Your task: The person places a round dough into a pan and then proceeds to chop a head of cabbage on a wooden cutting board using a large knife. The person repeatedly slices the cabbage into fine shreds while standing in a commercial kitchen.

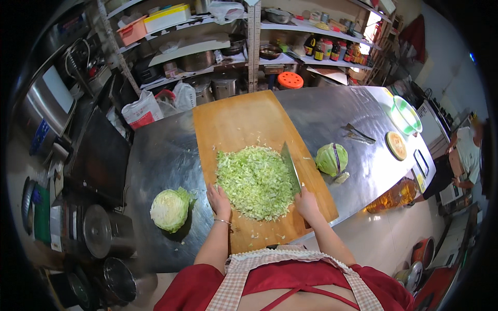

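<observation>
A broad mound of finely chopped cabbage (255,182) covers the middle of a wooden cutting board (241,112). My right hand (307,202) grips a cleaver (290,165), its blade standing on edge along the right side of the mound. At the mound's lower left, my left hand (220,200) rests against the cabbage and the board with nothing visible in it. A cut cabbage head (169,210) sits on the steel table (159,151) to the left. Right of the board lies another cabbage (330,160) with a purple band, beside a small cabbage scrap (342,178).
Metal tongs (358,134), a round tan disc (396,145) and a green-white basin (405,115) are on the table's right part. Beyond the far edge stand loaded shelves (218,42). Large oil bottles (393,196) are by the right edge. A person (459,159) stands at far right.
</observation>
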Tool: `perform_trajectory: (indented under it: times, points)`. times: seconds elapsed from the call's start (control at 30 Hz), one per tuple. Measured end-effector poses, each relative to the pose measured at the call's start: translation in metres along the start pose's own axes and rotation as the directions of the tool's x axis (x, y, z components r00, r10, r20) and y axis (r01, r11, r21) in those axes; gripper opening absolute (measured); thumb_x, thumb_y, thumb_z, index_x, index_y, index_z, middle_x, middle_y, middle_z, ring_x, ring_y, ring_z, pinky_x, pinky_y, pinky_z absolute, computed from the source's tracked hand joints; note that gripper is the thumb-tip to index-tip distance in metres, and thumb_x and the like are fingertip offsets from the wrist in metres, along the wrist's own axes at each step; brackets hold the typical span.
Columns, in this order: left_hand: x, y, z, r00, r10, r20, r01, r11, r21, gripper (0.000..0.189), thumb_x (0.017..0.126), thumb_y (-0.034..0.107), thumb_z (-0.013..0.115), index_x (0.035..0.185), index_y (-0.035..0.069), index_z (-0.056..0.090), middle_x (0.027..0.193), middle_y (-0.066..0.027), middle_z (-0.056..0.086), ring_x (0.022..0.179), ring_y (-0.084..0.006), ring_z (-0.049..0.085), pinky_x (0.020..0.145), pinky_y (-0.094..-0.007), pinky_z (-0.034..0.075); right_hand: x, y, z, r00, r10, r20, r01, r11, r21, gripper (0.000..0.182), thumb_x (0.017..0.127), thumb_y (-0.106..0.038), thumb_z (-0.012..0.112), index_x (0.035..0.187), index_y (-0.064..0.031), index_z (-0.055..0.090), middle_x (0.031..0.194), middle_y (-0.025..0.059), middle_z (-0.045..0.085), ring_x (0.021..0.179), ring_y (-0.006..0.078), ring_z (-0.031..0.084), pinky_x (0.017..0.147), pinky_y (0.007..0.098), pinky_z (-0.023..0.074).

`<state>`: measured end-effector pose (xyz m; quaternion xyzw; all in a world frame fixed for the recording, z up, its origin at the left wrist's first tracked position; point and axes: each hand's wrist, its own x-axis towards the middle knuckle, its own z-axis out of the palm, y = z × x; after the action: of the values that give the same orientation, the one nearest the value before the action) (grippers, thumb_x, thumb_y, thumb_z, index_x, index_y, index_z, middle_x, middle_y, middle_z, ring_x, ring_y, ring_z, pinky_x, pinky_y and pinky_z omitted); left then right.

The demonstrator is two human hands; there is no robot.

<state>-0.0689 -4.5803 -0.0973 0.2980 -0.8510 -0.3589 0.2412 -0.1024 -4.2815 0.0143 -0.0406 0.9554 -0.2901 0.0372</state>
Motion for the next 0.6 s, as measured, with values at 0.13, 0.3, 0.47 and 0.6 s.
perform_trajectory:
  times: [0.13,0.3,0.47,0.6]
  points:
    - [-0.001,0.006,-0.003,0.995,-0.074,0.067,0.078,0.995,-0.067,0.05,0.095,0.03,0.037,0.131,-0.005,0.034,0.133,-0.0222,0.039,0.124,-0.0375,0.033,0.104,-0.0425,0.027,-0.006,-0.053,-0.03,0.998,-0.056,0.043,0.051,0.992,0.114,0.023,0.085,-0.02,0.046,0.089,0.0032,0.045,0.073,0.0303,0.058,0.07,0.0464,0.057,0.068,0.053,0.0454]
    - [0.003,0.022,-0.002,0.993,-0.033,0.117,0.038,0.998,-0.041,0.049,0.095,0.03,0.037,0.132,-0.002,0.035,0.134,-0.02,0.04,0.125,-0.0357,0.033,0.104,-0.0417,0.027,0.026,-0.031,0.013,0.97,-0.157,0.186,0.175,0.981,-0.087,0.026,0.085,-0.021,0.046,0.088,0.0041,0.049,0.074,0.0297,0.058,0.071,0.0449,0.058,0.065,0.0528,0.0457]
    - [0.002,0.012,-0.006,0.994,-0.094,0.063,0.102,0.984,-0.147,0.045,0.095,0.028,0.038,0.127,-0.003,0.04,0.129,-0.021,0.044,0.121,-0.0361,0.038,0.102,-0.0422,0.03,0.014,-0.065,-0.017,0.968,-0.229,0.102,0.231,0.973,-0.012,0.024,0.084,-0.022,0.046,0.087,0.0017,0.049,0.073,0.0285,0.058,0.07,0.0446,0.058,0.064,0.052,0.0461]
    - [0.006,0.006,0.011,0.999,-0.038,0.004,0.039,0.99,-0.133,0.042,0.093,0.026,0.04,0.125,-0.002,0.042,0.124,-0.0221,0.047,0.114,-0.0377,0.043,0.098,-0.0428,0.033,0.016,-0.059,0.018,0.957,-0.21,0.2,0.234,0.966,-0.109,0.023,0.085,-0.023,0.046,0.086,-0.0002,0.049,0.072,0.026,0.059,0.068,0.0422,0.059,0.064,0.0512,0.0463]
